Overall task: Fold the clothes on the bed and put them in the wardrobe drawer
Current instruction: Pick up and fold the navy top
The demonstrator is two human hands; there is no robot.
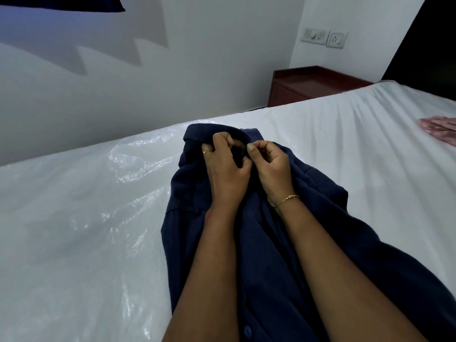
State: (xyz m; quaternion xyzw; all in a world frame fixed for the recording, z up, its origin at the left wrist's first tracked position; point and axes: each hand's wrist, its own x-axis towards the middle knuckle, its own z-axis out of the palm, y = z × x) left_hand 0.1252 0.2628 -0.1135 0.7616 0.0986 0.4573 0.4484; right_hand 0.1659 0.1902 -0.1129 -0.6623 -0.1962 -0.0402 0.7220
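Observation:
A navy blue shirt point(278, 255) lies lengthwise on the bed point(86, 218), its collar at the far end and a button showing near the bottom edge. My left hand point(225, 166) pinches the cloth just under the collar, fingers curled. Close beside it, my right hand point(270, 166) pinches the opposite edge of the shirt front at the neck. Both forearms lie over the shirt's middle and hide much of it.
The bed has a white sheet under crinkled clear plastic. A pink garment point(439, 128) lies at the right edge. A brown bedside table point(313, 82) stands past the bed's far side by the white wall. Wall switches point(323, 37) are above it.

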